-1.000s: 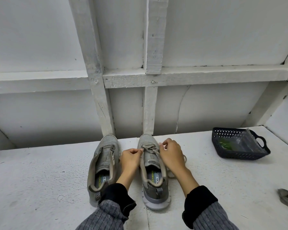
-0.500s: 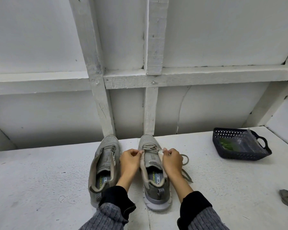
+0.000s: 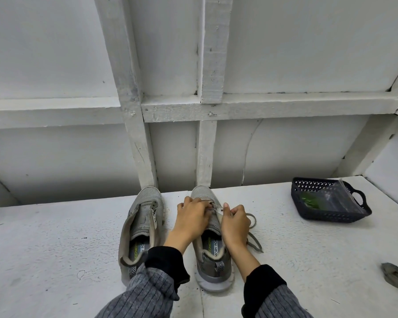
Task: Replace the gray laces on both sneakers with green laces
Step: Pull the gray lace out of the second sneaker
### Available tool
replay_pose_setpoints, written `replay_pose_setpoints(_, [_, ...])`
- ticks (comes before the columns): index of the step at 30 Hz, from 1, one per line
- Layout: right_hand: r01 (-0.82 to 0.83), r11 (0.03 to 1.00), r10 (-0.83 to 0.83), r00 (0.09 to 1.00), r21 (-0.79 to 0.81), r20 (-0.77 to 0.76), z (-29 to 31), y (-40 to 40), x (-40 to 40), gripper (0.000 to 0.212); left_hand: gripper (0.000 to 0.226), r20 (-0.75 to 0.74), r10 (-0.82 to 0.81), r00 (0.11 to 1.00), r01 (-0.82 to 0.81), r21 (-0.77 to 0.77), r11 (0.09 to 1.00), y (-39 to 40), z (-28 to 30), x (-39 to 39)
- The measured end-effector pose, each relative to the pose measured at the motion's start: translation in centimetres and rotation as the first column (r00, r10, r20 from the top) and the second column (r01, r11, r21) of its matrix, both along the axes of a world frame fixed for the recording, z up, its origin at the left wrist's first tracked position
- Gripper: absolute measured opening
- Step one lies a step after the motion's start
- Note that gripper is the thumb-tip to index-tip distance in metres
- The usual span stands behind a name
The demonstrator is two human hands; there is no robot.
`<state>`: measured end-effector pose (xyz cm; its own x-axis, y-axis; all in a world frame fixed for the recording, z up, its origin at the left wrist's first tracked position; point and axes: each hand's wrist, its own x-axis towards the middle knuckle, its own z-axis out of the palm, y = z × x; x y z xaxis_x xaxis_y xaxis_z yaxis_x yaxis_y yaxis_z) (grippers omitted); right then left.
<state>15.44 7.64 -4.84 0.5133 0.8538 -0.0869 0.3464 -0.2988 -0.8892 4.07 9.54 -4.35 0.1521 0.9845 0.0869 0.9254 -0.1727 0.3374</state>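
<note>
Right hand (image 3: 236,222): curling its fingers and pinching the gray lace (image 3: 254,235) at the eyelets of the right sneaker (image 3: 210,253), thumb pointing up.
Left hand (image 3: 192,215): lying over the front part of the same sneaker, fingers bent down on the lace area; pinching something or only pressing, not possible to tell.
Gray lace: hanging out at the right side of the right sneaker, making a loose loop on the table (image 3: 55,249), one end lying flat beside the right wrist.
Right sneaker: standing upright on the table, toe pointing to the wall, heel pointing to the person, insole with print showing behind the hands.
Left sneaker (image 3: 141,228): standing just beside the right one, parallel, toe touching the foot of a white post (image 3: 133,125); showing no lace in its eyelets, tongue open.
Sleeves: gray ribbed with black cuffs, left sleeve (image 3: 154,288) covering the heel of the left sneaker.
Basket (image 3: 326,208): dark, with handle, sitting well apart at the right on the table, holding a clear bag with green laces (image 3: 310,202) inside.
Gray bundle (image 3: 396,275): lying at the right edge of the table, too blurred to tell what.
</note>
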Motion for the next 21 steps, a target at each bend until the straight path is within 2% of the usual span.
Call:
replay_pose_setpoints(6, [0.007, 1.000, -0.005, 0.999, 0.027, -0.051, 0.1, 0.0, 0.0, 0.030, 0.009, 0.386, 0.053, 0.921, -0.046, -0.028, 0.999, 0.0, -0.8, -0.9])
replay_pose_setpoints(8, [0.005, 1.000, -0.004, 0.999, 0.026, -0.045, 0.1, -0.1, 0.0, 0.030, 0.013, 0.598, 0.055, 0.800, -0.051, -0.024, 0.998, -0.1, -0.7, -1.3])
replay_pose_setpoints(10, [0.012, 1.000, -0.011, 0.999, 0.024, -0.044, 0.1, -0.1, 0.1, 0.031, 0.016, 0.784, 0.110, 0.610, -0.127, -0.041, 0.991, -0.4, 0.0, -1.8])
replay_pose_setpoints(12, [0.009, 1.000, -0.008, 0.999, 0.025, -0.046, -0.2, 0.0, 0.2, 0.032, 0.017, 0.849, 0.200, 0.490, -0.225, -0.098, 0.969, -0.4, 0.4, -2.4])
replay_pose_setpoints(16, [-0.006, 1.000, 0.007, 0.999, 0.022, -0.046, -0.6, 0.1, 0.2, 0.033, 0.010, 0.819, 0.445, 0.361, -0.400, -0.295, 0.868, 0.5, -1.3, -3.5])
replay_pose_setpoints(17, [-0.007, 1.000, 0.008, 0.999, 0.025, -0.044, -0.6, 0.2, 0.2, 0.033, 0.007, 0.808, 0.463, 0.363, -0.401, -0.313, 0.861, 0.5, -1.5, -3.5])
replay_pose_setpoints(18, [-0.009, 1.000, 0.010, 0.999, 0.028, -0.041, -0.7, 0.2, 0.1, 0.033, 0.012, 0.792, 0.455, 0.407, -0.403, -0.291, 0.868, 0.5, -1.5, -3.3])
replay_pose_setpoints(21, [-0.018, 0.999, 0.019, 0.999, 0.032, -0.027, -0.5, 0.1, 0.1, 0.033, 0.024, 0.702, 0.241, 0.671, -0.325, -0.013, 0.946, 0.5, -0.4, -2.7])
